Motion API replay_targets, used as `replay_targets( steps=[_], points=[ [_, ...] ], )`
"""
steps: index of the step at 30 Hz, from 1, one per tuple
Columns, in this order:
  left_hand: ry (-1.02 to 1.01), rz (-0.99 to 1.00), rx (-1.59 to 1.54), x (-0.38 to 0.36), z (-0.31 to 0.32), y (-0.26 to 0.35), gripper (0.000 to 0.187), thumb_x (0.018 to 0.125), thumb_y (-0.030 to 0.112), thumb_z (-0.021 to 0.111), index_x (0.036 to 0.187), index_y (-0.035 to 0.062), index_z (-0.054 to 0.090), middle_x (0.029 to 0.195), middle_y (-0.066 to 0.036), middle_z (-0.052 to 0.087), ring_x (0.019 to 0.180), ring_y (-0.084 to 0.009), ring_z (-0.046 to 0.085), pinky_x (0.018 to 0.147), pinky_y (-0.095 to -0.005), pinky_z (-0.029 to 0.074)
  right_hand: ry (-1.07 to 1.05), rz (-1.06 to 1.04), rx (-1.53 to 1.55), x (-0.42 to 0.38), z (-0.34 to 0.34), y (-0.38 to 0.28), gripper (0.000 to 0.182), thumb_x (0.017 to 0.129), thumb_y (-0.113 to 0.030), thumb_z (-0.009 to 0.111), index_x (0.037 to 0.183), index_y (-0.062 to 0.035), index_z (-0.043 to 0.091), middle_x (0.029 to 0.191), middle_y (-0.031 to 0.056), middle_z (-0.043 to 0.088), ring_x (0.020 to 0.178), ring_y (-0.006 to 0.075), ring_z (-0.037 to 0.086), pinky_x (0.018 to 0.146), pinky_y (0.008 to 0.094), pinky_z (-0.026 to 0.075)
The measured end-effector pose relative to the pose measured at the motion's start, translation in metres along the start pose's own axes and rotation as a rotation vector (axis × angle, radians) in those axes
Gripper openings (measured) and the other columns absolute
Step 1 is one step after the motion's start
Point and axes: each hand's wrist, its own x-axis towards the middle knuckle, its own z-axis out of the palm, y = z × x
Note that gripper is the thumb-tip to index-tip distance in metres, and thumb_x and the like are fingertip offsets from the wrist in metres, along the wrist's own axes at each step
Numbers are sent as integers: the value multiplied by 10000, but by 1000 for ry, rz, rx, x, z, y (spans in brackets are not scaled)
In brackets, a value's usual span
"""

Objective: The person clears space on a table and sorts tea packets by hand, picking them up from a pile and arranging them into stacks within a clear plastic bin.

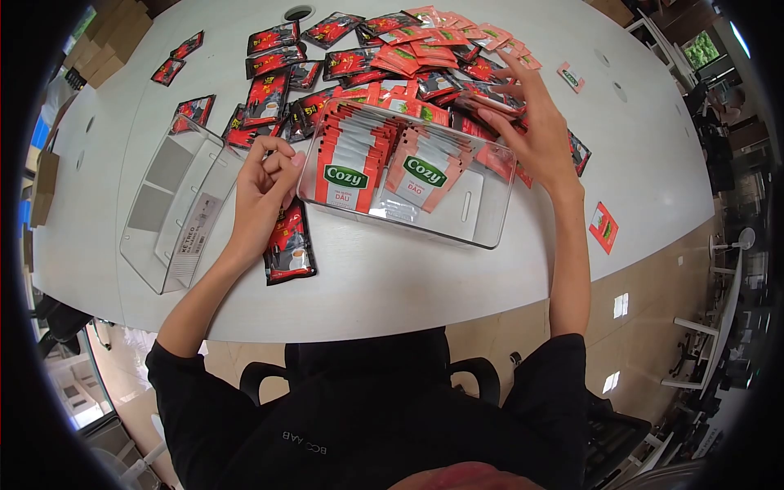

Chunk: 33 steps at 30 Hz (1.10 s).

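A clear plastic box point(482, 233) stands before me with two rows of Cozy tea sachets in it. Red sachets marked DÂU point(347, 175) fill its left side, and peach-coloured ones marked ĐÀO point(425, 171) lean in the middle. The box's right end shows its bare bottom. My left hand point(265, 184) is curled closed at the left end of the box, its fingertips at the wall. Behind the right end, my right hand point(531, 135) reaches over the sachet pile with fingers spread apart. Below my left wrist lies a red and black coffee sachet point(290, 249).
A second clear plastic box point(151, 233) with a label lies at the left. Mixed red-black and pink sachets point(351, 61) heap up behind the filled box. Single sachets lie near the right edge point(603, 228) and far right point(571, 77). Cardboard boxes point(110, 41) stand back left.
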Motion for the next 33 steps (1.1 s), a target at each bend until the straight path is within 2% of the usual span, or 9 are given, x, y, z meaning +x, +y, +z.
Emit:
replay_targets(
  steps=[3,8,12,15,17,23,27,29,33],
  points=[
    [-10,0,-11,0,0,1,102,1033,128,580,1065,95,489,696,64,487,602,-4,386,543,-188,297,59,-9,-102,1,-4,5,463,876,-205,751,1317,-203,613,1171,30,632,894,225,694,718,374,570],
    [-42,8,-1,0,-4,-4,106,1036,158,575,1103,113,505,745,82,532,640,16,421,556,-176,303,138,-10,-128,1,-6,19,142,859,-209,774,975,-126,766,1039,10,654,811,189,669,662,342,530],
    [-46,11,1,0,-5,-4,100,1037,149,570,1103,113,504,743,83,531,638,15,420,555,-175,302,246,-92,-253,3,-8,17,132,866,-203,771,957,-109,772,959,16,669,738,173,647,646,324,521],
    [-47,19,3,0,-5,-4,97,1036,146,568,1101,112,504,743,82,532,639,13,423,556,-175,304,199,105,-90,4,-11,10,136,876,-193,761,970,-94,771,890,23,701,650,146,613,612,292,496],
    [-46,13,9,0,-6,-5,97,1036,144,568,1100,110,503,743,81,531,639,12,424,556,-175,305,200,93,-72,3,-8,15,153,869,-201,767,984,-101,773,836,14,725,543,97,539,527,269,419],
    [-41,8,20,0,-5,-4,92,1036,139,564,1097,105,503,746,75,532,639,10,429,557,-177,311,180,259,-18,2,-8,11,138,853,-209,771,907,-89,733,792,-28,730,452,51,382,453,262,278],
    [-45,4,31,0,-5,-3,88,1038,136,560,1096,101,504,744,73,525,642,8,432,559,-178,317,188,250,-56,2,-10,12,145,869,-180,748,951,-71,698,791,-9,714,474,59,402,465,255,308],
    [-44,4,30,-1,-4,-2,89,1037,136,561,1096,100,504,742,73,521,643,8,432,560,-178,317,248,218,58,3,-9,14,210,915,-144,694,1111,-75,663,840,32,692,545,78,503,503,262,398],
    [-40,11,30,0,-3,-2,89,1036,131,561,1096,99,503,740,72,514,645,7,432,564,-178,318,278,213,168,5,-5,9,272,965,-102,616,1235,-76,605,901,70,670,661,139,624,585,291,497]
  ],
)
